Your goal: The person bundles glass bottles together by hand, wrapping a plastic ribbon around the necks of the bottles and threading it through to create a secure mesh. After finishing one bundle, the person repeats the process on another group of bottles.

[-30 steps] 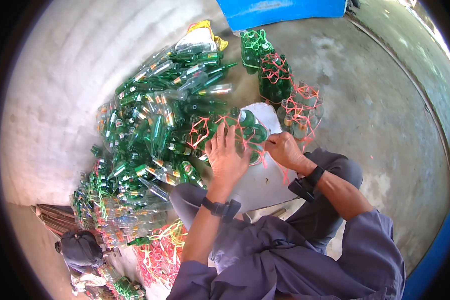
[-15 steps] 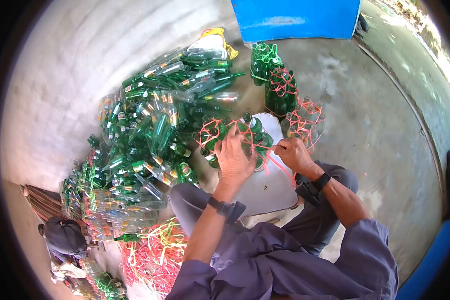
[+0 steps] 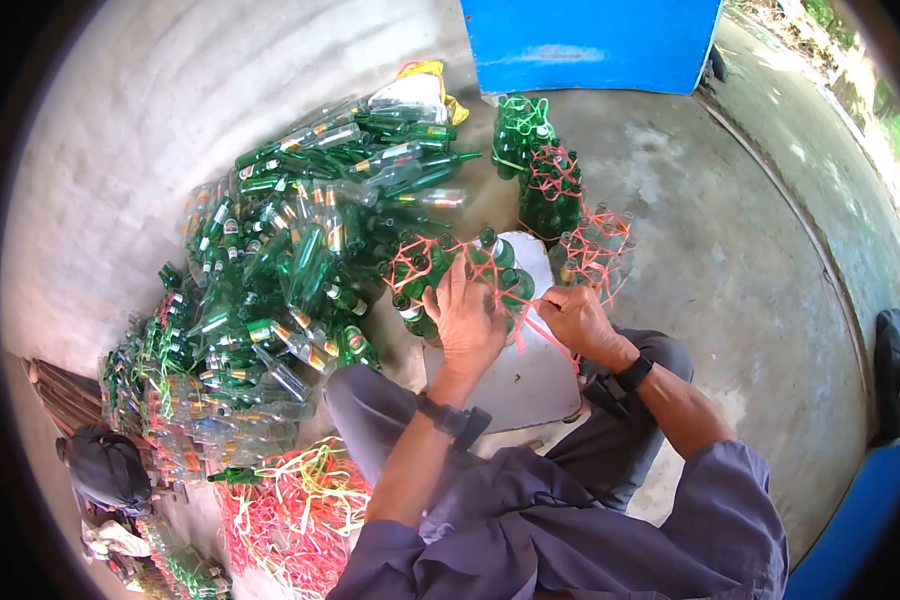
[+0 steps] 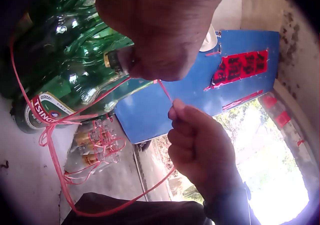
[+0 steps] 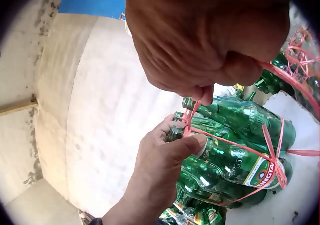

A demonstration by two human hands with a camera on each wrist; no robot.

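Green glass bottles (image 3: pixel 513 282) stand bundled on a white board, with pink plastic string (image 3: pixel 475 262) laced around their necks. My left hand (image 3: pixel 467 325) grips a bottle neck at the near side of the bundle; its thumb presses the neck (image 5: pixel 201 141) in the right wrist view. To the right of the bundle, my right hand (image 3: pixel 578 318) pinches the string, which runs taut from the necks to its fingertips (image 4: pixel 178 106). More string circles the lower bottles, knotted beside a red and white label (image 4: pixel 42 112), and a long loop hangs loose.
A large heap of loose bottles (image 3: pixel 310 255) lies to the left against the wall. Tied bundles (image 3: pixel 553 190) stand beyond the white board (image 3: pixel 515 385), near a blue panel (image 3: pixel 590 45). Pink and yellow string (image 3: pixel 295 510) is piled at lower left. A dark bag-like thing (image 3: pixel 108 470) is farther left.
My right hand has drawn the pink string out to the right, away from the bottle necks, then come slightly back. The left hand stays on the bundle. The head view has shifted a little.
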